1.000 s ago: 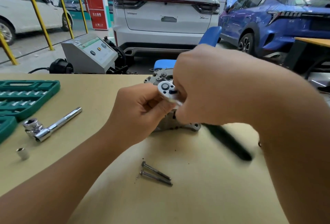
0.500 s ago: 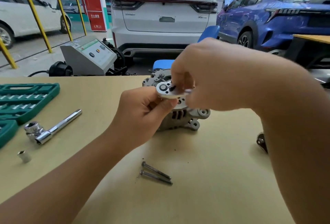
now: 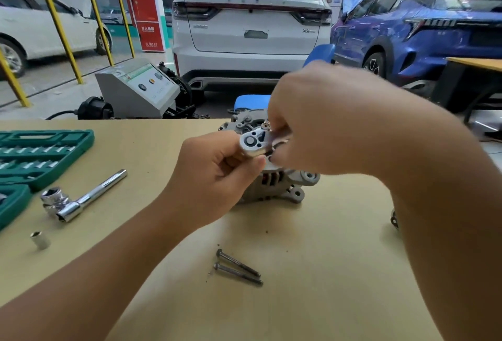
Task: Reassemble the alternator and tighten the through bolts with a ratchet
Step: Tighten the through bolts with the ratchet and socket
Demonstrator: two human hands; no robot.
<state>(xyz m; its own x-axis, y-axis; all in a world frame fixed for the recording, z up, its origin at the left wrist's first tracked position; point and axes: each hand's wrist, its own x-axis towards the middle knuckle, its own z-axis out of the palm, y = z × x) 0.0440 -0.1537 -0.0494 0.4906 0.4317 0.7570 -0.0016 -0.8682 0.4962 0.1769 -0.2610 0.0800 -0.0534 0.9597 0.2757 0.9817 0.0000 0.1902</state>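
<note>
Both hands meet over the alternator (image 3: 274, 183) at mid-tabletop (image 3: 312, 272): the left hand (image 3: 214, 177) pinches the ratchet (image 3: 254, 143) head, the right hand (image 3: 320, 123) curls round its handle. Two through bolts (image 3: 239, 267) lie nearer the person; a socket set (image 3: 35, 156) sits far left.

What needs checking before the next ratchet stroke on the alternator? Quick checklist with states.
1. Left hand grips ratchet head: ok.
2. Right hand on the ratchet handle: cannot tell, handle hidden.
3. Socket seated on a through bolt: cannot tell, hidden under the head.
4. Alternator resting on the table: ok.
5. All through bolts fitted: not ok, two bolts lie loose on the table.
</note>
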